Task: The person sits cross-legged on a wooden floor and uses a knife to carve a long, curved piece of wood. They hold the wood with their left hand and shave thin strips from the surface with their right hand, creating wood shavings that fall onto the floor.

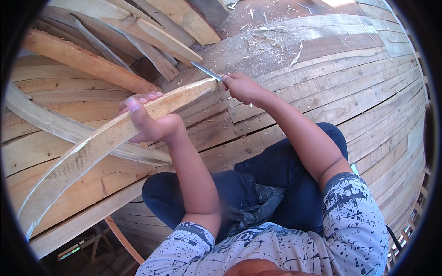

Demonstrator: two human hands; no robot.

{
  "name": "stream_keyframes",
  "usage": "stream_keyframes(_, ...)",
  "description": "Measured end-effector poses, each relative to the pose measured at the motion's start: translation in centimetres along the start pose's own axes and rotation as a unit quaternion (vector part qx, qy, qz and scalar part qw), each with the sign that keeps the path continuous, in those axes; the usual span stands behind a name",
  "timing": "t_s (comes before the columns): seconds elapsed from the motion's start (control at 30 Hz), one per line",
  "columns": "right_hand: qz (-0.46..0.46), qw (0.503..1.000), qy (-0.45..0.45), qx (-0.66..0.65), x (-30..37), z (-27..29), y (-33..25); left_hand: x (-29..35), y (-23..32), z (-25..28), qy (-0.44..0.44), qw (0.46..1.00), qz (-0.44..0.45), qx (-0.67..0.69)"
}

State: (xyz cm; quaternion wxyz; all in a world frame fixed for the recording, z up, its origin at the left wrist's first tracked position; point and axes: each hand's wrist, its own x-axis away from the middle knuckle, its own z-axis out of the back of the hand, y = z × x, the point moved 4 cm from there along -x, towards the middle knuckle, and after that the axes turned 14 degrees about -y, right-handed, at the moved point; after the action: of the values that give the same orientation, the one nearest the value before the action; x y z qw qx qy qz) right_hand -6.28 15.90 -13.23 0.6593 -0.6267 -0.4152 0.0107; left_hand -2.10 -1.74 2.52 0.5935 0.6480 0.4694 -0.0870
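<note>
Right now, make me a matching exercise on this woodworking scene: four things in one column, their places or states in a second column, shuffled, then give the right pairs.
Things:
1. left hand
2. right hand
3. curved wooden strip
4. wood shavings

Places or states:
A. scattered on the planks beyond the hands
B. closed on a metal blade at the strip's far end
C. gripped around the strip's middle
D. held slanting, its near end low at the person's left

Pairs: 1-C, 2-B, 3-D, 4-A
</note>
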Motion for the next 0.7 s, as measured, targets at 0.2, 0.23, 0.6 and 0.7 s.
stream_keyframes(0.2,-0.027,0.998,-0.001,0.061,0.4,-0.8,-0.5,0.2,0.1,-0.3,-0.005,1.000,-0.002,-0.004)
stream_keyframes(0.23,-0.037,0.998,0.002,0.042,0.3,-0.8,-0.2,0.2,0.0,-0.2,-0.009,1.000,-0.004,-0.004)
stream_keyframes(0.6,-0.073,0.924,-0.211,-0.311,0.0,-1.4,0.3,0.1,-0.2,0.2,-0.019,1.000,0.015,0.010)
stream_keyframes(0.7,0.021,0.959,-0.112,-0.259,-0.2,1.3,-0.7,0.1,-0.2,0.1,-0.013,1.000,0.015,0.016)
